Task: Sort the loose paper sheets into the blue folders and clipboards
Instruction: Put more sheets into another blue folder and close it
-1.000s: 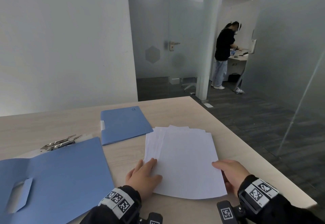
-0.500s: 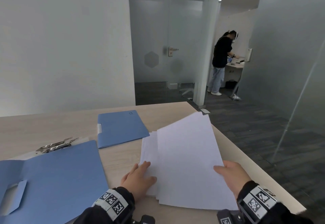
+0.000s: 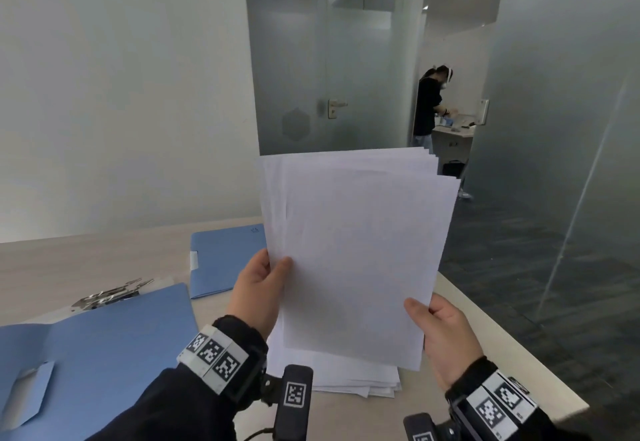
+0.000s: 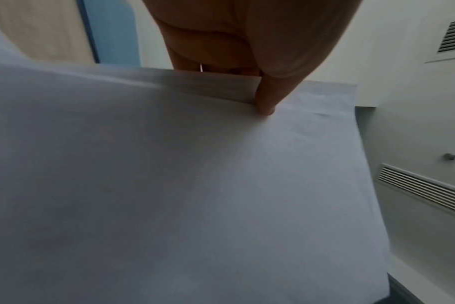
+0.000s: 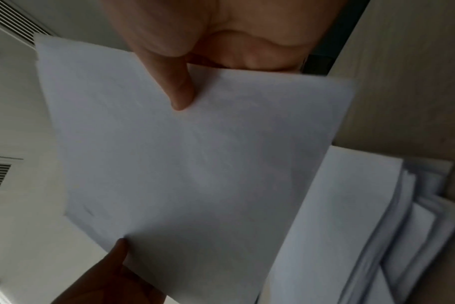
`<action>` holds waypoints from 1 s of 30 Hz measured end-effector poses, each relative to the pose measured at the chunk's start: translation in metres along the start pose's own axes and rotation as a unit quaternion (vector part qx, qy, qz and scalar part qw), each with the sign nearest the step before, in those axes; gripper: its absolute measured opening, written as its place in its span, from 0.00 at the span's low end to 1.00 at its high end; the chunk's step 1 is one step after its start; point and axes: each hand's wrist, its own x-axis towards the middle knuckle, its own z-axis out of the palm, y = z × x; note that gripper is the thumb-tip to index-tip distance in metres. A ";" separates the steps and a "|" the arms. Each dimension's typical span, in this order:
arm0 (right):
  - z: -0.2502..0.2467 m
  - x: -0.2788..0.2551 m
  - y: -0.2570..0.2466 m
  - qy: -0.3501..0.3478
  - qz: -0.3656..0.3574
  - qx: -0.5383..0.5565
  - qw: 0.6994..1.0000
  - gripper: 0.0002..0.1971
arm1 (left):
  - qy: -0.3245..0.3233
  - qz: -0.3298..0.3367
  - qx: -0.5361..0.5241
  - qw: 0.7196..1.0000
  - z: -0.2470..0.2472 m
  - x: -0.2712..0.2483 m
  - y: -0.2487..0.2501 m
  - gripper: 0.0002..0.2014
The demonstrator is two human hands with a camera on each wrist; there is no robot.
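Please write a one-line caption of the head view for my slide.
Both hands, left hand and right hand, lift paper sheets above the table.

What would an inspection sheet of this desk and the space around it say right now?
Surface: pale wooden desk.
Job's things: lifted sheets held upright; more paper lies flat beneath; open folder near left; closed folder behind; clipboard clip.
Clutter: nothing seen.
Hands: left hand and right hand both pinch the lifted sheets.
Cables: nothing seen.
Surroundings: frosted glass door; another person at a far desk.
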 end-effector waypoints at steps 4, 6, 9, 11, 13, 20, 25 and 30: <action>-0.002 -0.001 0.003 -0.016 -0.010 0.001 1.000 0.08 | -0.022 -0.016 0.012 1.000 -0.001 -0.011 -0.009 0.10; -0.002 -0.003 0.007 -0.028 -0.016 -0.005 0.999 0.08 | -0.035 -0.031 0.013 0.999 0.000 -0.018 -0.021 0.11; -0.002 -0.003 0.013 -0.029 -0.014 -0.022 0.999 0.08 | -0.054 -0.051 0.012 0.997 0.003 -0.029 -0.034 0.13; -0.002 -0.002 0.015 -0.023 -0.010 -0.024 0.999 0.08 | -0.062 -0.059 0.016 0.996 0.005 -0.032 -0.038 0.12; -0.001 0.000 0.015 -0.017 -0.007 -0.035 0.999 0.08 | -0.061 -0.053 0.024 0.996 0.006 -0.033 -0.041 0.11; 0.016 -0.007 0.006 -0.091 0.004 -0.050 0.995 0.11 | 0.013 -0.035 -0.004 0.999 -0.016 -0.033 -0.029 0.14; 0.059 -0.014 0.015 -0.171 -0.005 -0.109 0.979 0.13 | 0.071 -0.108 -0.057 0.990 -0.072 -0.039 -0.027 0.12; 0.128 -0.015 0.033 -0.229 0.033 -0.126 0.965 0.14 | 0.093 -0.182 -0.007 0.979 -0.148 -0.066 -0.022 0.12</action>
